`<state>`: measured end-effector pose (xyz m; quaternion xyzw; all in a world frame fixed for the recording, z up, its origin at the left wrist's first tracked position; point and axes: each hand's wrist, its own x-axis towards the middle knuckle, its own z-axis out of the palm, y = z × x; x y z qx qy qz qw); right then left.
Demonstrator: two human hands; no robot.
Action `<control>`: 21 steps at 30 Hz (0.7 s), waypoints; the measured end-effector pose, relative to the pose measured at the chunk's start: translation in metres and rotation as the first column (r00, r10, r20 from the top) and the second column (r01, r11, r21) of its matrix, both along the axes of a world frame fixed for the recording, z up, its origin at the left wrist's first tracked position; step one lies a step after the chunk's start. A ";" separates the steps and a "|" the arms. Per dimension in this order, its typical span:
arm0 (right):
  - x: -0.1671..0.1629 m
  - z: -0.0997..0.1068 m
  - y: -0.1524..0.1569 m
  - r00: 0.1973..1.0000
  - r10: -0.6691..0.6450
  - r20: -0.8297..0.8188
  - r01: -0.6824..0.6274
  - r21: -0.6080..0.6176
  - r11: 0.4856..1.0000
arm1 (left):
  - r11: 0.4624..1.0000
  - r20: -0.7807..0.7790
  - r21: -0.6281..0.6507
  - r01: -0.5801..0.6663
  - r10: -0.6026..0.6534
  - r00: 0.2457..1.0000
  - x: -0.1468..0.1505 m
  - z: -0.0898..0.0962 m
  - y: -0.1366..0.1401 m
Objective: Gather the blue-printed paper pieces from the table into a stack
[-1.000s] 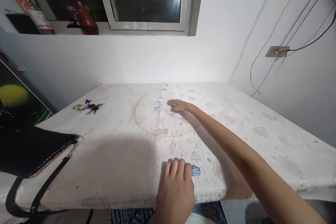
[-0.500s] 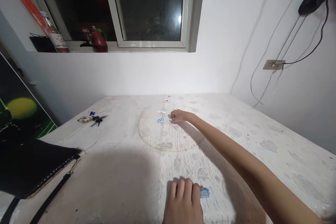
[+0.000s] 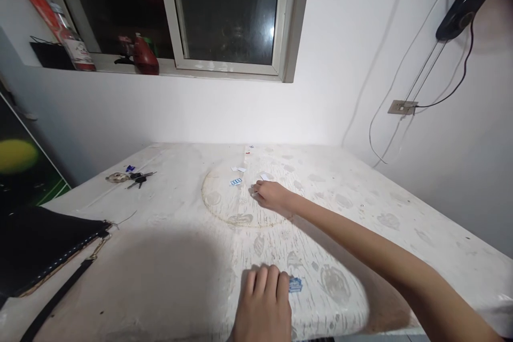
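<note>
My right hand (image 3: 270, 195) reaches over the table, its fingertips pinched together low above the cloth. A tiny pale bit shows at the fingertips, too small to name. Just beyond this hand lies a small white paper piece (image 3: 263, 176). To its left are a blue-and-white printed slip (image 3: 235, 182) and two white slips (image 3: 238, 170). My left hand (image 3: 264, 299) rests palm down near the front edge, fingers extended side by side. Against its right side sits a small pile of blue printed slips (image 3: 295, 284), partly covered by the fingers.
A patterned plastic cloth covers the table (image 3: 168, 267). Keys (image 3: 139, 178) lie at the left, behind a black bag (image 3: 48, 251) with a strap. Bottles (image 3: 76, 51) stand on the window sill. A black fan (image 3: 460, 5) hangs on the right wall.
My right hand has drawn slightly nearer, and a white paper piece now shows on the table beyond it. The left hand stays beside the blue slips. The view has shifted a little.
</note>
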<state>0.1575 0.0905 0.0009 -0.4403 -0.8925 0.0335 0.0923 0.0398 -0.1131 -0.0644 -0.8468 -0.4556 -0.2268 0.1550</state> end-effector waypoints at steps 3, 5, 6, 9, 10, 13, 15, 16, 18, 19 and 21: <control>0.003 -0.001 -0.012 0.994 0.011 -0.106 -0.012 -0.007 1.000 | 1.000 -0.034 -0.023 -0.010 0.009 0.999 -0.001 0.006 -0.002; 0.007 -0.001 -0.013 0.980 0.005 -0.199 -0.010 -0.022 1.000 | 0.999 -0.044 -0.039 -0.015 0.013 0.999 0.000 0.008 -0.003; 0.011 -0.001 -0.013 0.968 0.000 -0.249 -0.009 -0.036 0.999 | 0.999 -0.045 -0.047 -0.015 0.012 0.999 0.000 0.008 -0.004; 0.025 0.000 -0.020 0.918 -0.017 -0.396 -0.028 -0.107 0.994 | 0.997 -0.042 -0.077 -0.016 0.013 0.999 0.001 0.009 -0.004; 0.032 0.001 -0.026 0.900 -0.023 -0.436 -0.039 -0.133 0.990 | 0.996 -0.036 -0.089 -0.014 0.011 0.999 0.001 0.010 -0.004; 0.056 0.008 -0.059 0.840 -0.031 -0.542 -0.085 -0.187 0.979 | 0.990 0.003 -0.140 -0.002 0.002 1.000 0.002 0.011 -0.004; 0.071 0.015 -0.090 0.746 -0.037 -0.665 -0.165 -0.239 0.957 | 0.983 0.035 -0.181 0.009 -0.003 0.999 0.002 0.013 -0.005; 0.077 0.018 -0.107 0.693 -0.056 -0.719 -0.213 -0.278 0.937 | 0.979 0.046 -0.202 0.016 -0.006 0.999 0.002 0.014 -0.005; 0.084 0.021 -0.137 0.604 -0.122 -0.787 -0.248 -0.332 0.910 | 0.973 0.062 -0.229 0.028 -0.014 0.998 0.002 0.016 -0.005; 0.086 0.021 -0.150 0.564 -0.169 -0.808 -0.230 -0.350 0.908 | 0.971 0.065 -0.238 0.032 -0.017 0.998 0.002 0.017 -0.005; 0.088 0.015 -0.171 0.479 -0.269 -0.836 -0.166 -0.388 0.907 | 0.969 0.065 -0.244 0.030 -0.014 0.998 0.003 0.019 -0.005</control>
